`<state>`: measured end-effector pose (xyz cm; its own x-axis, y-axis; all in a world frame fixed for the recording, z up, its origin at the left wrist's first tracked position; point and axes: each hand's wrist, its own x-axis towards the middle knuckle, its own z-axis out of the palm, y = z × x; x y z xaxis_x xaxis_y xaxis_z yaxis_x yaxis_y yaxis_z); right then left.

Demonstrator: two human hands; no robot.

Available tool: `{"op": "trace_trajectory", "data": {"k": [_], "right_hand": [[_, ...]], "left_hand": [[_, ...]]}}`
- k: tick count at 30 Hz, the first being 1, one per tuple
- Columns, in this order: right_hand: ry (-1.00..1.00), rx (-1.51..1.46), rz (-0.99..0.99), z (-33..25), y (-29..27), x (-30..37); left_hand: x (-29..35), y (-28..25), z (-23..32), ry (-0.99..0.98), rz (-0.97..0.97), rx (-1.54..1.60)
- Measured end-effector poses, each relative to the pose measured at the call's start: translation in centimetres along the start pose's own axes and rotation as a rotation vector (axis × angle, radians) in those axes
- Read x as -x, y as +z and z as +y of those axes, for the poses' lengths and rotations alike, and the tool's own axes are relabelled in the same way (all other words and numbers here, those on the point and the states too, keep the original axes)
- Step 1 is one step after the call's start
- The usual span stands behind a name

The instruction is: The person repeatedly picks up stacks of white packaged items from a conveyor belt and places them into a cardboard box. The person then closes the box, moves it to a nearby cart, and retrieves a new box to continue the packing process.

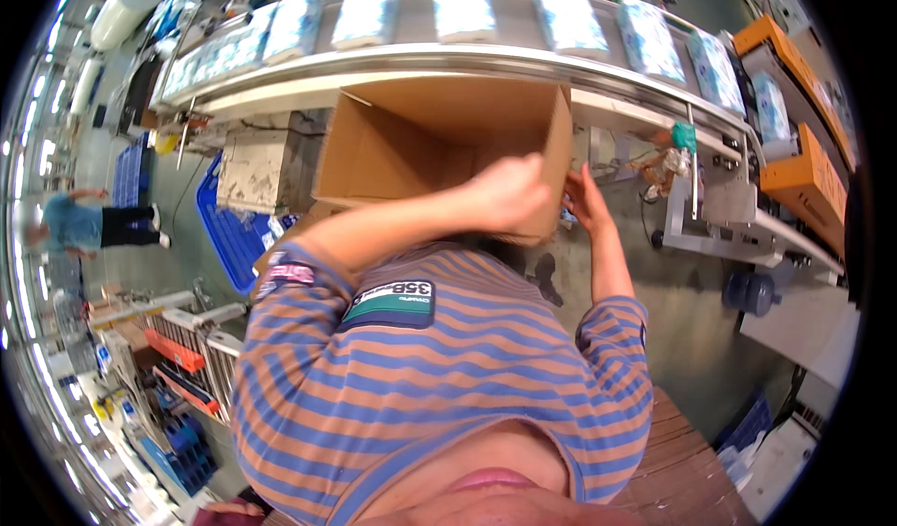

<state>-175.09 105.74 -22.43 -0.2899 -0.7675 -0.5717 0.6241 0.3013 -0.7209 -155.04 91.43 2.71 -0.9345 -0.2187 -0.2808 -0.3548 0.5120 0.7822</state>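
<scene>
An open cardboard box (pixel 374 152) stands in front of my body, its inside turned up and no goods visible in it. My left forearm crosses the box's near side. My left hand (pixel 512 191) is closed and slightly blurred over the near right corner; what its fingers hold, if anything, is hidden. Just outside the right wall is my right hand (pixel 586 201), thumb and fingers apart, close to the cardboard. Whether it touches the wall I cannot tell.
Beyond the box runs a conveyor (pixel 411 56) carrying several white-and-blue packs (pixel 462 7). A blue crate (pixel 220 232) sits to the left, orange-sided equipment (pixel 808 185) to the right. A blue water jug (pixel 750 293) is on the right. Another person (pixel 84 225) stands far left.
</scene>
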Motion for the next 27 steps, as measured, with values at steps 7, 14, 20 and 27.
{"op": "trace_trajectory", "data": {"k": [7, 14, 20, 27], "right_hand": [[-0.144, 1.028, 0.441, -11.0, 12.5, 8.5], [0.138, 1.155, 0.761, -10.1, -1.6, 4.0], [-1.062, 1.157, 0.317, -24.9, 20.3, 0.8], [-0.408, 1.221, 0.305, -23.6, 27.6, -13.5]], "left_hand": [[4.5, -10.4, -11.4, -0.029, -0.032, -0.802], [5.7, -5.8, -26.8, -0.045, 0.591, -0.31], [-6.6, -22.1, -19.6, -0.347, 0.87, -0.693], [-6.8, -26.7, -20.9, -0.303, 0.469, 1.203]]}}
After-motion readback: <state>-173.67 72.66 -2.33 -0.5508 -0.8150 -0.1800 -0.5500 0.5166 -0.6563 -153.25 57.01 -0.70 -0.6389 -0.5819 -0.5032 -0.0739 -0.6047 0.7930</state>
